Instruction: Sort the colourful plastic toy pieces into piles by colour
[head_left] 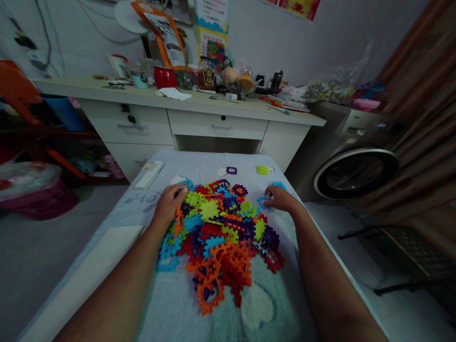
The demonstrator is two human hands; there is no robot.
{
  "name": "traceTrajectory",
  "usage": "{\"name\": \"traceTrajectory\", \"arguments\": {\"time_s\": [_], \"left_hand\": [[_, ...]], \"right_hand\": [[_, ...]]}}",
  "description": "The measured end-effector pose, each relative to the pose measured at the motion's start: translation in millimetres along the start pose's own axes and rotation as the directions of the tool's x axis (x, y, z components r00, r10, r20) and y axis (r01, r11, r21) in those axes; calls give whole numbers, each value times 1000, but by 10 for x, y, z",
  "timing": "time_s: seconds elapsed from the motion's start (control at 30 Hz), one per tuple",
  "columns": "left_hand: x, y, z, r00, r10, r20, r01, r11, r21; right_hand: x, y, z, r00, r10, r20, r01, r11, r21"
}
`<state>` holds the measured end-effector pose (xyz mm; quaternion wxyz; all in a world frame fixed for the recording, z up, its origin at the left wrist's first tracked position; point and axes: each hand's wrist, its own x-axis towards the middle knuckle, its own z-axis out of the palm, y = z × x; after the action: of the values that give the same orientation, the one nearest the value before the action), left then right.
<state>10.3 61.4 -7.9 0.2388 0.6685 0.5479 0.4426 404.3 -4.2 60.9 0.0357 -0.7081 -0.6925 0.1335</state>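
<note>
A heap of flat plastic interlocking pieces (pixel 209 209) in red, orange, green, blue and purple lies on the cloth-covered table. My left hand (pixel 168 203) is at the heap's far left edge, fingers curled inward; what they hold, if anything, is hidden. Off the heap's right side, my right hand (pixel 281 198) has thumb and fingers bent around the edge of a blue notched piece (pixel 262 202). Just beyond it lies another blue piece (pixel 279 185). Farther back are a purple square frame (pixel 232 170) and a green piece (pixel 262 169). Orange gear-like pieces (pixel 210 293) spread toward me.
A white box-like strip (pixel 149 175) lies at the table's far left, and a white panel (pixel 107 256) runs beneath my left forearm. Behind stands a white desk (pixel 217 124) crowded with jars and cups. At right are a washing machine (pixel 351 152) and a woven-seat chair (pixel 402 251).
</note>
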Motion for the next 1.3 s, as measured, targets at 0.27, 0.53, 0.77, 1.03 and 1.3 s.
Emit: {"name": "traceTrajectory", "arguments": {"time_s": [0.27, 0.53, 0.77, 1.03, 1.3], "left_hand": [[-6, 28, -8, 1000, 2, 2, -2, 1000, 17], [3, -40, 10, 1000, -1, 4, 1, 1000, 31], [3, -53, 15, 1000, 1, 8, -2, 1000, 24], [0, -14, 1, 1000, -9, 8, 9, 1000, 21], [-2, 4, 2, 1000, -17, 3, 17, 1000, 12]], "right_hand": [[-13, -82, 94, 1000, -1, -3, 1, 996, -89], [115, 348, 53, 840, 173, -514, -200, 980, 2], [155, 512, 175, 799, 281, -532, -289, 955, 69], [184, 519, 199, 835, 239, -495, -245, 968, 53], [183, 535, 209, 840, 203, -503, -200, 978, 59]]}}
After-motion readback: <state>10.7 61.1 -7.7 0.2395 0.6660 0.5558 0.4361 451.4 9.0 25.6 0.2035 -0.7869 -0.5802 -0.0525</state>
